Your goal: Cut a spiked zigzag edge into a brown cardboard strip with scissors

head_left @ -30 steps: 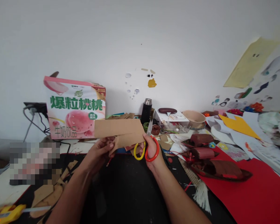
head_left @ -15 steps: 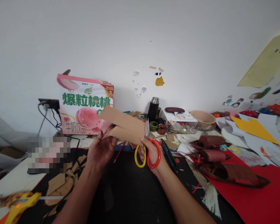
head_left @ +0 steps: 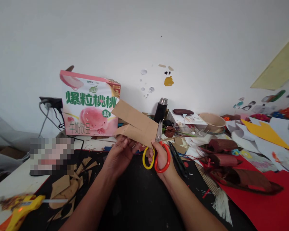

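Note:
A brown piece of cardboard (head_left: 138,123) is held up above the black mat, with a slit running in from its left side between an upper strip and a bent lower flap. My left hand (head_left: 121,154) is at its lower left edge, fingers curled against the flap and partly hidden by it. Scissors (head_left: 159,138) with one yellow and one red handle loop are in my right hand (head_left: 162,155), blades pointing up and nearly together beside the cardboard's right end. My right thumb also presses on the cardboard's lower right corner.
Cardboard scraps (head_left: 65,189) and a yellow glue gun (head_left: 26,207) lie at left. A pink milk-drink carton (head_left: 91,106) and a black thermos (head_left: 161,110) stand along the wall. Right of my hands are a dark utility knife (head_left: 179,160), a brush (head_left: 221,205) and brown model boats (head_left: 248,179).
The cardboard and scissors have shifted slightly right in view. My left hand has slid right along the cardboard's lower edge, closer to my right hand, which keeps hold of the scissors.

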{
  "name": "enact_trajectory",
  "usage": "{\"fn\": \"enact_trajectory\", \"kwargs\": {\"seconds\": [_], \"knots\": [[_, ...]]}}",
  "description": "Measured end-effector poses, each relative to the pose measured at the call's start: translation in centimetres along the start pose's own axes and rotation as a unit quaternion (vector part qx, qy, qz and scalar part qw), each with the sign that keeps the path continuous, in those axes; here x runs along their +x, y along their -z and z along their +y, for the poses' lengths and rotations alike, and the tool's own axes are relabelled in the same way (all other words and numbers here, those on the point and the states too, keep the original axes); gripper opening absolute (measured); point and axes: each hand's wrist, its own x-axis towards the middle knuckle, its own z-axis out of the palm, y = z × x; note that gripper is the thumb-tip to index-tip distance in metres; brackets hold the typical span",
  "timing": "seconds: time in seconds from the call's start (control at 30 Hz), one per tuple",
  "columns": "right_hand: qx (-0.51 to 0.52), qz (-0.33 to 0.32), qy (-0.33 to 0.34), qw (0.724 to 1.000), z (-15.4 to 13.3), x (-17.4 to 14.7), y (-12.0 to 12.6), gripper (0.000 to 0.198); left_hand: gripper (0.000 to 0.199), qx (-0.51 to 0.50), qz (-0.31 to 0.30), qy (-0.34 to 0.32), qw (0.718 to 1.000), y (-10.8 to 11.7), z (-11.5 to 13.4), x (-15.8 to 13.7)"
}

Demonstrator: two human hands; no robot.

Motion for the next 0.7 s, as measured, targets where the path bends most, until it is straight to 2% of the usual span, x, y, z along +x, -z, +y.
{"fn": "enact_trajectory", "kwargs": {"seconds": [0.13, 0.23, 0.43, 0.5, 0.6, 0.7], "knots": [[-0.001, -0.008, 0.02, 1.0, 0.4, 0.0, 0.0, 0.042, 0.036, 0.1, 0.034, -0.028, 0.994, -0.6, -0.6, -0.2], [-0.012, -0.005, 0.006, 1.0, 0.7, 0.0, -0.1, 0.043, 0.04, 0.181, 0.052, -0.057, 0.98, -0.7, -0.7, -0.2], [-0.03, -0.008, -0.016, 0.999, 1.0, 0.0, -0.2, 0.046, 0.041, 0.358, 0.091, -0.084, 0.926, 0.1, -0.7, -0.2], [-0.043, -0.027, -0.012, 0.999, 1.1, -0.2, -0.3, 0.045, 0.04, 0.389, 0.114, -0.099, 0.909, 0.6, -0.6, 0.0], [-0.082, -0.084, -0.014, 0.993, 1.2, -1.0, -0.7, 0.045, 0.035, 0.394, 0.157, -0.115, 0.898, 1.4, -0.2, 0.2], [-0.115, -0.136, -0.047, 0.983, 1.1, -1.9, -1.1, 0.051, 0.025, 0.412, 0.198, -0.169, 0.873, 1.6, 0.9, 0.1]]}}
